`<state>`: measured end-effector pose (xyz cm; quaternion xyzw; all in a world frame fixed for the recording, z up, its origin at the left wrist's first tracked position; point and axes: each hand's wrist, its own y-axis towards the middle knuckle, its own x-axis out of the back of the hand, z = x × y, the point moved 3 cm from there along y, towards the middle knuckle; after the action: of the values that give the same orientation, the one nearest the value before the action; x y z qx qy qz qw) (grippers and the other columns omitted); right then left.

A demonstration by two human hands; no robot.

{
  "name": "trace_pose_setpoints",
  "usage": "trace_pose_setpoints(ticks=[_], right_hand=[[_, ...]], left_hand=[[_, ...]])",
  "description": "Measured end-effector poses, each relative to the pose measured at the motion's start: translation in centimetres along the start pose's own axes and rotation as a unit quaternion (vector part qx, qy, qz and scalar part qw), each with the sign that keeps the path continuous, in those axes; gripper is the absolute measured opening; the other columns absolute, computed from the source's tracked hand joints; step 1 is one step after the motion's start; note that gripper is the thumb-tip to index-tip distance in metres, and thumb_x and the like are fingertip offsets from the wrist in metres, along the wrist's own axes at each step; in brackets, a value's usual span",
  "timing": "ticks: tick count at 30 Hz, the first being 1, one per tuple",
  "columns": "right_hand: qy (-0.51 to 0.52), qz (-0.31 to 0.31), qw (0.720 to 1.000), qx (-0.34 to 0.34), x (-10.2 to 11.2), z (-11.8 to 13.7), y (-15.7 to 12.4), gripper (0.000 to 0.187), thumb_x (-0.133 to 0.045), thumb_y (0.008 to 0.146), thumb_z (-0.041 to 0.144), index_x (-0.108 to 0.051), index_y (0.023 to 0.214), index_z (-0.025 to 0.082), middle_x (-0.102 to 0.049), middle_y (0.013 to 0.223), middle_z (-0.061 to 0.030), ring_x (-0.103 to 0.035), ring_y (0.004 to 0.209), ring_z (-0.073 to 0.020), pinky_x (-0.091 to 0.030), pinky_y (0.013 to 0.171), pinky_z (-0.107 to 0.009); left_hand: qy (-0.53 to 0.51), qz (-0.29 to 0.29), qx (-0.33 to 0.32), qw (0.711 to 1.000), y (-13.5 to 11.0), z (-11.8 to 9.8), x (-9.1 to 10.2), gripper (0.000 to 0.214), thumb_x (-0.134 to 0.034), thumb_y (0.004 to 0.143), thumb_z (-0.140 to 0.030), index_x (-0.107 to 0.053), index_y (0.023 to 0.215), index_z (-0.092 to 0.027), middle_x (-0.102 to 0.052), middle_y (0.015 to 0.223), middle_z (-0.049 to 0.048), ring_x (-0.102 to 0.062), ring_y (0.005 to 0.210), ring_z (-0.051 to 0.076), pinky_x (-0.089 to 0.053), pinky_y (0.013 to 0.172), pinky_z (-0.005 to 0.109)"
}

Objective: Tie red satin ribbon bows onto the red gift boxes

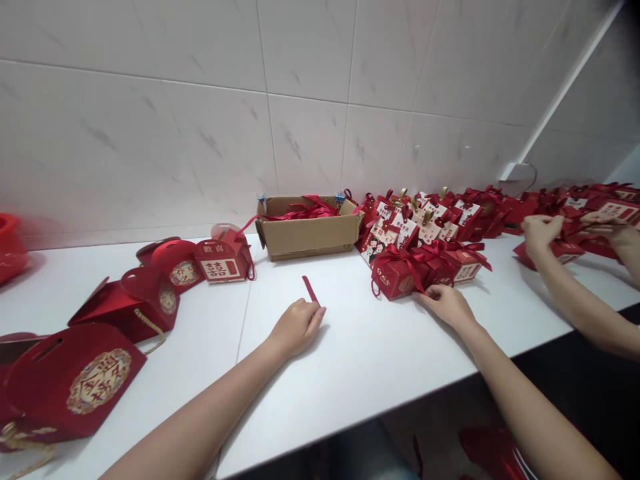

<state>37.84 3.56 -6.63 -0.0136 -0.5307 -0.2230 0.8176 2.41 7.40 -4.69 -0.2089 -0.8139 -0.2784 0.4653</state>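
My left hand (297, 327) rests on the white table with its fingers closed around a short red ribbon (310, 291), whose free end sticks out toward the wall. To the right, my right hand (447, 305) reaches to a small red gift box (395, 277) with a ribbon bow on top. Its thumb and fingers pinch at a ribbon tail (416, 275) hanging by the box's corner. A second bowed gift box (464, 263) sits close beside that one. Behind my left hand stands an open cardboard box (310, 239) of loose red ribbons.
Red gift boxes with handles (95, 380) line the left side of the table (280, 413). Many small decorated boxes (425, 223) crowd together along the tiled wall. At far right, another person's hands (543, 237) work over a red box. A red plastic container (11, 247) stands far left.
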Motion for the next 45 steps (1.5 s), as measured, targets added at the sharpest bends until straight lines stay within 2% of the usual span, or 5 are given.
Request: trace_pose_setpoints(ticks=[8, 16, 24, 33, 45], right_hand=[[-0.003, 0.072, 0.997, 0.037, 0.4, 2.2, -1.5, 0.043, -0.049, 0.077, 0.055, -0.067, 0.064, 0.018, -0.069, 0.068, -0.0061, -0.061, 0.063, -0.0207, -0.037, 0.053, -0.026], [-0.133, 0.183, 0.964, 0.138, 2.0, 12.1, -6.4, 0.033, -0.054, 0.078, 0.049, -0.074, 0.079, 0.022, -0.072, 0.081, -0.0109, -0.065, 0.071, -0.0270, -0.040, 0.056, -0.030], [-0.054, 0.149, 0.905, 0.395, -6.5, 22.8, -4.1, 0.040, -0.040, 0.090, 0.040, -0.060, 0.117, 0.019, -0.049, 0.134, -0.0120, -0.045, 0.122, -0.0274, -0.035, 0.097, -0.039], [0.009, 0.224, 0.881, 0.417, -11.2, 21.7, -2.6, 0.055, -0.024, 0.093, 0.051, -0.036, 0.139, 0.022, -0.028, 0.149, -0.0080, -0.020, 0.137, -0.0302, -0.019, 0.107, -0.051], [0.059, 0.095, 0.936, 0.333, -10.7, 21.0, -2.1, 0.035, -0.035, 0.092, 0.038, -0.056, 0.113, 0.019, -0.058, 0.115, -0.0115, -0.050, 0.107, -0.0247, -0.034, 0.095, -0.043]], left_hand=[[0.019, 0.005, -0.013, 1.000, 0.1, 0.3, -0.3, 0.038, -0.024, 0.093, -0.034, -0.047, 0.066, -0.019, -0.053, 0.064, 0.0046, -0.050, 0.071, 0.020, -0.038, 0.067, 0.032], [-0.001, -0.050, -0.004, 0.999, -0.6, 0.7, 0.5, 0.029, -0.038, 0.089, -0.034, -0.054, 0.070, -0.019, -0.056, 0.065, 0.0030, -0.053, 0.065, 0.017, -0.039, 0.061, 0.029], [0.048, -0.285, 0.174, 0.941, -1.7, 8.5, 4.4, 0.022, -0.053, 0.078, -0.025, -0.051, 0.099, -0.018, -0.054, 0.105, 0.0123, -0.047, 0.105, 0.029, -0.037, 0.093, 0.044], [-0.021, -0.442, 0.410, 0.798, -1.5, 17.1, 6.8, 0.090, -0.072, 0.059, -0.048, -0.025, 0.124, -0.009, -0.033, 0.129, 0.0264, -0.031, 0.126, 0.040, -0.028, 0.101, 0.054], [-0.063, -0.495, 0.423, 0.756, -1.6, 16.8, 7.6, 0.093, -0.080, 0.044, -0.047, -0.028, 0.116, -0.020, -0.035, 0.129, 0.0179, -0.026, 0.127, 0.038, -0.021, 0.104, 0.053]])
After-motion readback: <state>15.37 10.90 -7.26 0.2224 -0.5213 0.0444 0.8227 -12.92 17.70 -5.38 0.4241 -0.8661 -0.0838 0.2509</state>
